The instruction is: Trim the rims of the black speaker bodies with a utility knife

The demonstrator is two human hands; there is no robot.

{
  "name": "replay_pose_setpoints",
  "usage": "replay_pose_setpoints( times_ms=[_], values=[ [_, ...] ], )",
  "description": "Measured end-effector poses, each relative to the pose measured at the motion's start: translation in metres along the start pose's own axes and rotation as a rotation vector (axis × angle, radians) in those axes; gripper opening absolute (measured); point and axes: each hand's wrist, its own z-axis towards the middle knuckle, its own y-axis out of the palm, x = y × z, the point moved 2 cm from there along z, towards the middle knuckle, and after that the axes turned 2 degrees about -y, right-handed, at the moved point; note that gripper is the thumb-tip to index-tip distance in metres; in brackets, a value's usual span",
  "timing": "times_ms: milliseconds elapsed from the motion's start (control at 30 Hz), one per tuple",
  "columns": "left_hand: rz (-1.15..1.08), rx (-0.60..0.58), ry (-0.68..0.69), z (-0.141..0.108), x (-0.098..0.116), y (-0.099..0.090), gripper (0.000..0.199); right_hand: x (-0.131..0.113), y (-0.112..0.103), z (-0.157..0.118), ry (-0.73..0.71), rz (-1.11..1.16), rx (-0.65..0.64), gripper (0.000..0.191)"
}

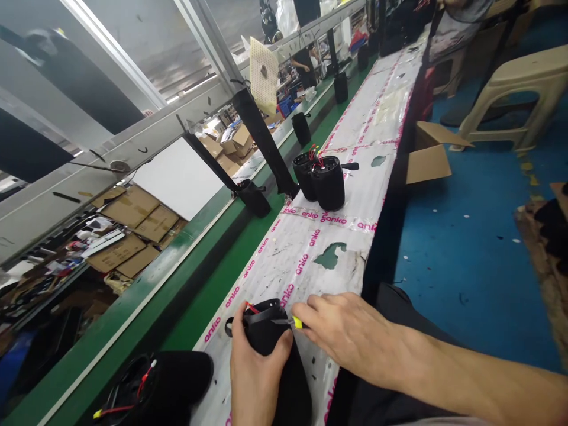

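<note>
My left hand (pixel 260 367) is wrapped round a black fabric-covered cylinder (pixel 290 384) near the bottom middle, its thumb on the side by the rim. A red wire shows at the open end. My right hand (pixel 337 325) grips a small tool with a yellow handle (pixel 297 322), and its thin pointed blade touches the cylinder's rim. To the left lies another black cylinder (pixel 177 378), its open end showing red wires with yellow and white connectors.
Two black cylinders (pixel 328 186) with red wires stand farther up the white, pink-lettered bench cover (pixel 284 254). Others stand on the green conveyor (pixel 195 296). An open carton (pixel 428 163) and a plastic stool (pixel 519 89) are on the right. A person sits beyond.
</note>
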Motion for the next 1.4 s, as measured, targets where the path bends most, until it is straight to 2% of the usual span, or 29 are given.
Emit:
replay_pose_setpoints(
  times_ms=[67, 233, 367, 533, 633, 833, 1100, 1400],
  values=[
    [0.053, -0.091, -0.003, 0.003, 0.0, 0.002, 0.088, 0.006, 0.001, 0.001, -0.023, -0.064, -0.016, 0.009],
    [0.203, -0.305, 0.093, 0.013, -0.005, 0.01, 0.086, 0.019, 0.015, -0.002, -0.035, -0.1, -0.07, 0.008],
    [0.315, -0.396, 0.121, 0.018, -0.005, 0.017, 0.083, 0.027, 0.029, -0.013, 0.033, -0.129, -0.068, 0.008],
    [0.401, -0.448, 0.127, 0.021, 0.001, 0.021, 0.081, 0.032, 0.045, -0.031, -0.018, -0.16, 0.13, 0.027],
    [0.43, -0.475, 0.111, 0.021, 0.002, 0.022, 0.081, 0.03, 0.052, -0.035, -0.014, -0.198, 0.153, 0.033],
    [0.508, -0.457, 0.101, 0.022, 0.002, 0.024, 0.08, 0.019, 0.05, -0.028, 0.129, -0.23, 0.029, 0.018],
    [0.563, -0.461, 0.108, 0.028, 0.001, 0.029, 0.084, 0.024, 0.031, -0.002, 0.167, -0.093, -0.229, 0.013],
    [0.575, -0.47, 0.119, 0.031, -0.001, 0.03, 0.085, 0.029, 0.032, 0.004, 0.155, 0.061, -0.257, 0.013]
  ],
)
